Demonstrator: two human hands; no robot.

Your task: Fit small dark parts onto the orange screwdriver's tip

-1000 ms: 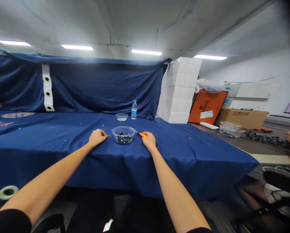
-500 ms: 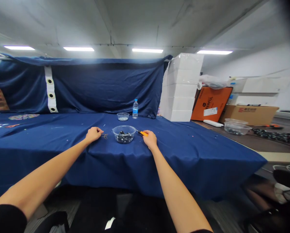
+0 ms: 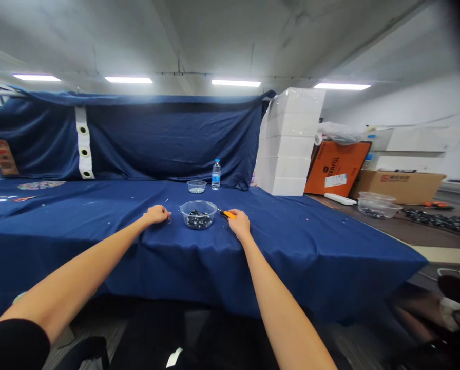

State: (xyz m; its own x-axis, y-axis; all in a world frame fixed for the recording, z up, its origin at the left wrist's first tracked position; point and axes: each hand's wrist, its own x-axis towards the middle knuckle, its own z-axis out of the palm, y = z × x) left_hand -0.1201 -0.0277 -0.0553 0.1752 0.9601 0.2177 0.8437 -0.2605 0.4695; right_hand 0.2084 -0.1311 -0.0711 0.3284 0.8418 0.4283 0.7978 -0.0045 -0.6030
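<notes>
A clear round plastic bowl [image 3: 198, 208] stands near the table's front edge, with black shiny beads [image 3: 197, 220] in its bottom. Left of it, my left hand [image 3: 156, 214] rests low over the cloth, its fingers closed on a thin gold-coloured wire piece [image 3: 169, 221]. Most of that piece is hidden by the fingers. To the bowl's right, my right hand [image 3: 239, 224] is wrapped round an orange-handled tool [image 3: 228, 214]. Its thin metal tip points left, close to the bowl's rim; its exact kind is too small to tell.
Behind the bowl are a smaller clear bowl [image 3: 196, 187] of pale beads and a water bottle [image 3: 216, 174]. White boxes [image 3: 287, 149] are stacked at the back right. Orange-handled scissors [image 3: 24, 199] lie far left. Clear tubs [image 3: 377, 204] stand on the side table.
My left hand has moved a little right toward the bowl, and its fingers now cover more of the wire piece. My right hand keeps its hold. The whole view has shifted slightly.
</notes>
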